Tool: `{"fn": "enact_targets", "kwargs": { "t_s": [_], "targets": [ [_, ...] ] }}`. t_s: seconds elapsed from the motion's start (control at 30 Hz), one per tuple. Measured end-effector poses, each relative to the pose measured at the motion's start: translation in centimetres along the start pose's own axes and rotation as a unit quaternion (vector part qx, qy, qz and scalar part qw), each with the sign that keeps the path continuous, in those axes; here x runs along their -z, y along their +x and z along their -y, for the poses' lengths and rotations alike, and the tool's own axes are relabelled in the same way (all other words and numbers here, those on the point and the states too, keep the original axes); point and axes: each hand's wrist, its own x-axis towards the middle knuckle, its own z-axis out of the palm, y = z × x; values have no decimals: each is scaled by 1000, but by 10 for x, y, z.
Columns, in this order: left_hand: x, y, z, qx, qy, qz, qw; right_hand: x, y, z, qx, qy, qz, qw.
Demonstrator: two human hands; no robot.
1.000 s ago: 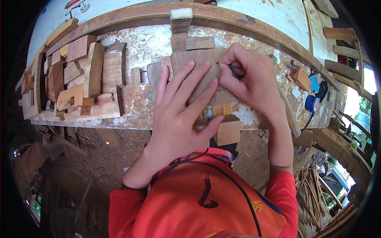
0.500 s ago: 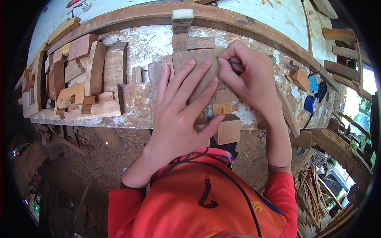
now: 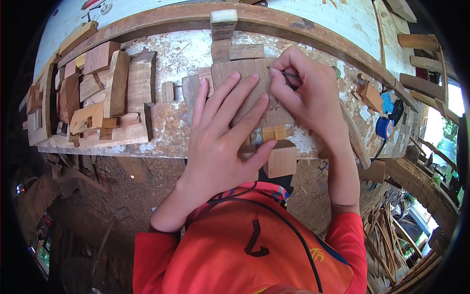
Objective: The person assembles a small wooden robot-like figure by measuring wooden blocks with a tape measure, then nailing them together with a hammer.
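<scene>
My left hand [image 3: 223, 130] lies with fingers spread on a flat brown wooden board [image 3: 247, 67] on the bench. Its thumb reaches over small wood pieces at the bench's front edge. My right hand [image 3: 306, 88] is pinched round a thin dark pencil [image 3: 290, 75], whose tip is right at the board's upper right part. Around the board sit small wood blocks: a flat one behind it [image 3: 246, 51], a tall upright one [image 3: 223, 25], a yellowish piece [image 3: 273, 133] and a larger block [image 3: 281, 160] at the front edge.
Wood offcuts [image 3: 100, 88] are piled at the bench's left end. A long wooden beam [image 3: 161, 23] runs along the back. On the right lie a curved stick [image 3: 355, 137], a blue round object [image 3: 384, 128] and an orange-brown wood piece [image 3: 370, 97].
My right hand has shifted very slightly up at the board's upper right, the pencil still in its fingers. My left hand stays flat in nearly the same place.
</scene>
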Motion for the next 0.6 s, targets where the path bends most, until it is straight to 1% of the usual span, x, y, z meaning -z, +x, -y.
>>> {"fn": "enact_targets", "kwargs": {
  "t_s": [0.13,0.33,0.6],
  "targets": [
    [0,0,0,1,-3,-2,1000,2,1,0,-9,-20,10,1000],
    [0,0,1,3,-5,-1,1000,3,-1,1,-22,-13,15,1000],
    [-1,-1,1,15,-27,-4,1000,3,0,2,-6,-10,5,1000]
  ]
}}
